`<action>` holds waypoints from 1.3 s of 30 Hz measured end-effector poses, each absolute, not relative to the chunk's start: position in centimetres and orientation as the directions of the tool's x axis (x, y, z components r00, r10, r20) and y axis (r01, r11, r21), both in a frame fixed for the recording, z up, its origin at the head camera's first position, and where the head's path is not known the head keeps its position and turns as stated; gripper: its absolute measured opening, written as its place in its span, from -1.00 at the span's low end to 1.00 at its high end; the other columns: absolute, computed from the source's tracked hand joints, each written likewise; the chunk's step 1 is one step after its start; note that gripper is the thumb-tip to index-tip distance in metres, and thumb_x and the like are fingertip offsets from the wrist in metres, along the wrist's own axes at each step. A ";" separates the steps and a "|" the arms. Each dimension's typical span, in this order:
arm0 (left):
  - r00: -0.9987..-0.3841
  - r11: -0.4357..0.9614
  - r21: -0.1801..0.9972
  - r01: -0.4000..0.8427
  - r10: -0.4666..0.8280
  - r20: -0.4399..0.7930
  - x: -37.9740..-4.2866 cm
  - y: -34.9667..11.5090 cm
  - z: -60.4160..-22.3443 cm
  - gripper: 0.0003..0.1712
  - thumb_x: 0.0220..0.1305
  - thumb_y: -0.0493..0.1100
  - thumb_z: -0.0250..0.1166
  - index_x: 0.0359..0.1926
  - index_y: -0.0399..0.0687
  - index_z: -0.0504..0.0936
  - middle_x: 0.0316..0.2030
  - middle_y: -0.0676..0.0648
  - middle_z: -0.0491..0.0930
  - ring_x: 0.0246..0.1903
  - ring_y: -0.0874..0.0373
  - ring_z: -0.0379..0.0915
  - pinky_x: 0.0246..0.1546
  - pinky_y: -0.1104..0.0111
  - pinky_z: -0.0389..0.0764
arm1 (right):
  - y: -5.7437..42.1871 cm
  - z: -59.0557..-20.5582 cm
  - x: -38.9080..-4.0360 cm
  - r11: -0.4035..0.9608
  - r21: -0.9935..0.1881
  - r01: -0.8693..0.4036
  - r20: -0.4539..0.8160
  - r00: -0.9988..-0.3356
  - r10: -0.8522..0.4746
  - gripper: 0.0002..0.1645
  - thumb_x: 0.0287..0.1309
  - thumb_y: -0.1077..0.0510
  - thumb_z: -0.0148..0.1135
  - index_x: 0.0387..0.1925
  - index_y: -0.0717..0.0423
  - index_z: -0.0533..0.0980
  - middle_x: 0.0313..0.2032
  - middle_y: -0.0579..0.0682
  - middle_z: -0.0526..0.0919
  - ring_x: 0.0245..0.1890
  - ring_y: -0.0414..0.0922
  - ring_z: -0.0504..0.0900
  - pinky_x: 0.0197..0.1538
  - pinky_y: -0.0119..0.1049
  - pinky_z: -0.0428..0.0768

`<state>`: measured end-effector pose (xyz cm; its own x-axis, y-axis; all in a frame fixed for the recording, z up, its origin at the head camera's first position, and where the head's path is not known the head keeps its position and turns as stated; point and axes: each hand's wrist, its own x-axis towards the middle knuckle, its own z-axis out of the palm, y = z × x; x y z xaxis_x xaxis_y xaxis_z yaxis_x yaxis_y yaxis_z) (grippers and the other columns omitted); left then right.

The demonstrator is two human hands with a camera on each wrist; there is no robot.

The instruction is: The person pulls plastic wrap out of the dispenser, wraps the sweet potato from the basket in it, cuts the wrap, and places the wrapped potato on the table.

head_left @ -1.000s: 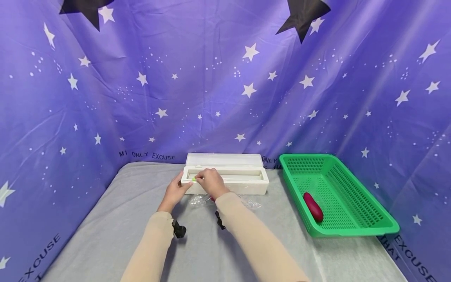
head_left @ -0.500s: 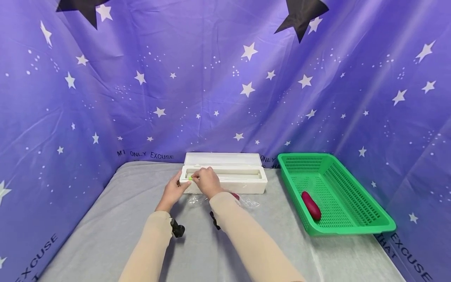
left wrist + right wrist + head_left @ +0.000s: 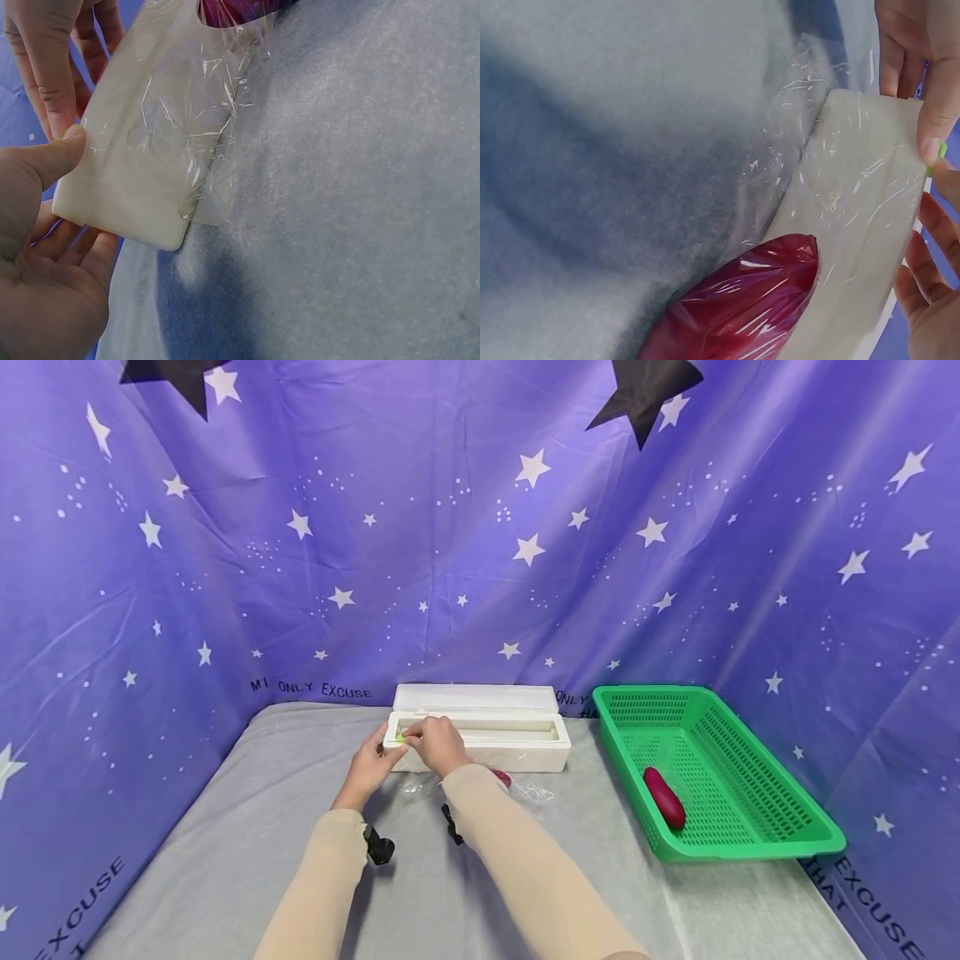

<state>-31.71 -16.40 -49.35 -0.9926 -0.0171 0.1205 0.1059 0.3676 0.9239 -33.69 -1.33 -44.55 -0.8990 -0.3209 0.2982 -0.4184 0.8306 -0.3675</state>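
Observation:
A long white cling film dispenser stands at the back of the table with its lid raised. My left hand grips its left end, thumb on the front top edge and fingers curled behind. At that same end my right hand pinches a small green slide cutter, seen as a green sliver in the right wrist view. Clear cling film hangs down the dispenser's front. Under the film lies an elongated purple-red vegetable, like a sweet potato, mostly behind my right forearm in the head view.
A green perforated basket stands on the right, holding another purple-red vegetable near its left wall. Grey cloth covers the table. A purple star-print curtain closes off the back and sides.
My right hand has slid a short way left along the dispenser's edge with the green cutter, bringing it close to my left thumb. My left hand keeps its grip.

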 end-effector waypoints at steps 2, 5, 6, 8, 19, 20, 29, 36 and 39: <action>-0.992 0.367 0.924 0.107 -0.018 0.122 -31.7 -16.4 -49.3 -0.13 0.42 -0.13 0.28 0.54 -0.27 0.03 0.43 -0.36 0.19 0.40 -0.26 0.14 0.35 0.01 0.27 | -1.5 -44.5 -33.8 0.831 -0.378 -0.409 0.284 -0.905 -0.317 -0.83 0.26 0.00 0.37 -0.16 -0.15 0.78 -0.14 -0.18 0.76 -0.04 -0.02 0.65 0.06 -0.19 0.58; -0.992 0.374 0.921 0.106 -0.018 0.122 -31.7 -16.4 -49.4 -0.14 0.42 -0.14 0.28 0.55 -0.25 0.04 0.43 -0.36 0.20 0.39 -0.28 0.14 0.34 -0.01 0.28 | -1.8 -44.5 -33.8 0.829 -0.399 -0.392 0.257 -0.916 -0.309 -0.82 0.26 -0.01 0.37 -0.14 -0.17 0.78 -0.11 -0.18 0.76 0.00 -0.01 0.63 0.10 -0.18 0.56; -0.992 0.378 0.920 0.105 -0.019 0.121 -31.7 -16.4 -49.4 -0.14 0.41 -0.13 0.29 0.55 -0.25 0.04 0.43 -0.36 0.20 0.39 -0.28 0.15 0.34 -0.01 0.28 | -1.9 -44.5 -33.8 0.828 -0.408 -0.386 0.247 -0.919 -0.306 -0.82 0.26 -0.01 0.37 -0.14 -0.18 0.77 -0.10 -0.18 0.75 0.01 0.00 0.62 0.11 -0.17 0.55; -0.992 0.386 0.917 0.102 -0.023 0.120 -31.7 -16.5 -49.4 -0.13 0.41 -0.12 0.29 0.54 -0.26 0.04 0.43 -0.36 0.20 0.38 -0.30 0.15 0.33 -0.02 0.29 | -2.1 -44.4 -33.8 0.823 -0.426 -0.375 0.230 -0.925 -0.302 -0.82 0.27 0.00 0.36 -0.13 -0.19 0.77 -0.09 -0.18 0.75 0.02 0.00 0.61 0.12 -0.17 0.55; -0.993 0.425 0.902 0.080 -0.040 0.107 -31.5 -16.5 -49.1 -0.12 0.41 -0.04 0.29 0.55 -0.22 0.05 0.47 -0.35 0.10 0.37 -0.37 0.13 0.31 -0.07 0.29 | -2.4 -44.5 -33.6 0.781 -0.465 -0.417 0.227 -0.909 -0.350 -0.76 0.34 0.04 0.30 -0.02 -0.15 0.73 0.01 -0.12 0.72 0.12 -0.02 0.60 0.18 -0.18 0.52; -0.993 0.428 0.900 0.081 -0.040 0.108 -31.5 -16.5 -49.1 -0.12 0.41 -0.04 0.29 0.55 -0.22 0.06 0.47 -0.36 0.10 0.37 -0.37 0.13 0.32 -0.07 0.29 | -2.4 -44.5 -33.6 0.776 -0.464 -0.428 0.233 -0.903 -0.360 -0.75 0.34 0.05 0.29 0.00 -0.14 0.72 0.01 -0.11 0.71 0.13 -0.02 0.60 0.19 -0.18 0.51; -0.994 0.418 0.904 0.086 -0.028 0.107 -31.7 -16.5 -49.1 -0.13 0.40 -0.03 0.30 0.55 -0.18 0.08 0.45 -0.34 0.17 0.38 -0.31 0.15 0.33 -0.07 0.28 | -1.4 -43.9 -33.5 0.741 -0.450 -0.498 0.255 -0.867 -0.428 -0.58 0.39 -0.02 0.23 0.23 -0.13 0.59 0.03 -0.02 0.71 0.11 0.01 0.59 0.22 -0.15 0.47; -0.993 0.413 0.906 0.098 -0.019 0.116 -31.9 -16.4 -49.2 -0.12 0.39 -0.06 0.30 0.53 -0.28 0.07 0.43 -0.39 0.19 0.38 -0.30 0.15 0.36 -0.05 0.22 | 0.6 -43.7 -33.6 0.716 -0.425 -0.554 0.321 -0.831 -0.454 -0.60 0.36 -0.01 0.27 0.15 0.03 0.63 0.04 0.01 0.70 0.09 0.01 0.60 0.21 -0.11 0.48; -0.995 0.410 0.909 0.080 -0.021 0.097 -31.8 -16.5 -49.2 -0.11 0.40 -0.06 0.29 0.54 -0.27 0.05 0.44 -0.37 0.17 0.40 -0.29 0.13 0.37 -0.04 0.21 | 1.8 -43.6 -33.5 0.721 -0.427 -0.545 0.324 -0.837 -0.441 -0.60 0.37 -0.03 0.25 0.13 0.03 0.63 0.01 0.02 0.70 0.08 0.02 0.58 0.21 -0.09 0.48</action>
<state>-31.83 -16.46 -49.17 -0.9950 -0.0213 0.0972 0.0800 0.4098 0.9086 -33.45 1.77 -43.58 -0.8370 -0.4408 0.3243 -0.5453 0.7212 -0.4272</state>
